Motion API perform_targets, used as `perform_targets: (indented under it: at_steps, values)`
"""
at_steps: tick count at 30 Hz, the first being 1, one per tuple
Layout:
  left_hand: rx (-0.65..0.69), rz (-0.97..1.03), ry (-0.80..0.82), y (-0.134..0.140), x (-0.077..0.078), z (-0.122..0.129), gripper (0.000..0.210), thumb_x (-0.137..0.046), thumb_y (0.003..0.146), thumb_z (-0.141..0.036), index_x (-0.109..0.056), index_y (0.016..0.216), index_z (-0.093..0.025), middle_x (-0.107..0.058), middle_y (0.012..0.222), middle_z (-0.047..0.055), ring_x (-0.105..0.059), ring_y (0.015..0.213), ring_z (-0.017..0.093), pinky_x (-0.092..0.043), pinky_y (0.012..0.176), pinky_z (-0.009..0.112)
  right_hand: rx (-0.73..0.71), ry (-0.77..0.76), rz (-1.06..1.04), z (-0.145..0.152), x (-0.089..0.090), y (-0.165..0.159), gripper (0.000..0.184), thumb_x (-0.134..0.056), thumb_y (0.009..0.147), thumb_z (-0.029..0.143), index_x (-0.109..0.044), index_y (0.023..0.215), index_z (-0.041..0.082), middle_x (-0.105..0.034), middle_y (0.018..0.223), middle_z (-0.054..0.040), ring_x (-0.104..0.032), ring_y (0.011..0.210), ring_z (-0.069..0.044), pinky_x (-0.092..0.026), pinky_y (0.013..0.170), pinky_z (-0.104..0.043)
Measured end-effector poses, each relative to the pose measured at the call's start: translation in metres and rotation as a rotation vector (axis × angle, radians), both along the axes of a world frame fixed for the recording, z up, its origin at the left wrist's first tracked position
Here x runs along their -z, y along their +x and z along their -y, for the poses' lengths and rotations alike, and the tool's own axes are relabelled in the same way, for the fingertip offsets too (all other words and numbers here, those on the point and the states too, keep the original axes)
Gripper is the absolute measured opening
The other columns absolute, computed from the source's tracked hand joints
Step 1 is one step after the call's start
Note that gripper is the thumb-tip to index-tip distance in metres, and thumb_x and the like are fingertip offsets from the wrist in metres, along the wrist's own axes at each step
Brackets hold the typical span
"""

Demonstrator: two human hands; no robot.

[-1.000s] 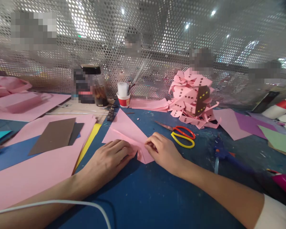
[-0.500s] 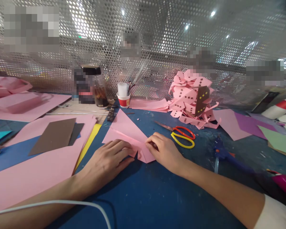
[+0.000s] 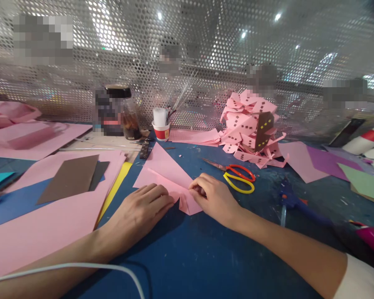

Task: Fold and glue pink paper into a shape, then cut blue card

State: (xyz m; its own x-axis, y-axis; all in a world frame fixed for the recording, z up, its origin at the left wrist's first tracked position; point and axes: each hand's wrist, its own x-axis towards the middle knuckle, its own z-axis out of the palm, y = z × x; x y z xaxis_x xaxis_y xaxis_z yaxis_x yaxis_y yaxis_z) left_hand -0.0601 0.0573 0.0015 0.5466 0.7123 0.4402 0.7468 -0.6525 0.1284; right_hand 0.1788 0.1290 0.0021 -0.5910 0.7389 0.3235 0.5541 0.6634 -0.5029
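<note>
Head view: left hand [image 3: 140, 209] lies flat on pink paper [image 3: 162, 166], right hand [image 3: 215, 199] pinches its edge; uneven pull might skew the small flap [image 3: 183, 203] between them.

Room is lying on the blue tabletop [image 3: 199, 261] nearside of the bare right hand [image 3: 214, 200], while red-and-yellow-handled metal scissors [image 3: 227, 168] are blocking passage just beyond it.

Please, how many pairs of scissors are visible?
1: the red-and-yellow-handled scissors, lying on the blue table just beyond the right hand. The paper sheets may hide others.
</note>
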Motion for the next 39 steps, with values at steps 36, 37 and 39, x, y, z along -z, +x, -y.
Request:
perform_targets:
  at_steps: [36,37,39]
  values:
    - [0.019,0.11,-0.118,0.0028,-0.0001,-0.0017,0.019,-0.049,0.104,-0.021,-0.067,0.099,-0.018,-0.066,0.092,0.005,-0.062,0.087,0.018,-0.05,0.078,0.032,-0.322,0.229,0.113,0.0054,-0.0042,0.0018,0.018,-0.05,0.104,0.022,-0.067,0.111,0.02,-0.067,0.108,-0.0071,-0.057,0.101,-0.021,-0.041,0.09,-0.038]
    - [0.016,0.119,-0.121,0.0029,-0.0001,-0.0018,0.019,-0.049,0.104,-0.02,-0.067,0.099,-0.018,-0.066,0.092,0.005,-0.061,0.087,0.018,-0.05,0.078,0.031,-0.321,0.22,0.119,0.0057,-0.0045,0.0015,0.018,-0.05,0.104,0.023,-0.067,0.11,0.02,-0.067,0.108,-0.0073,-0.057,0.101,-0.021,-0.042,0.09,-0.038]
    - [0.008,0.135,-0.13,0.0033,0.0,-0.002,0.017,-0.049,0.103,-0.02,-0.066,0.1,-0.019,-0.066,0.093,0.005,-0.061,0.088,0.018,-0.05,0.078,0.031,-0.306,0.199,0.119,0.0061,-0.005,0.0007,0.017,-0.05,0.104,0.024,-0.066,0.109,0.019,-0.067,0.108,-0.0074,-0.057,0.102,-0.021,-0.043,0.09,-0.037]
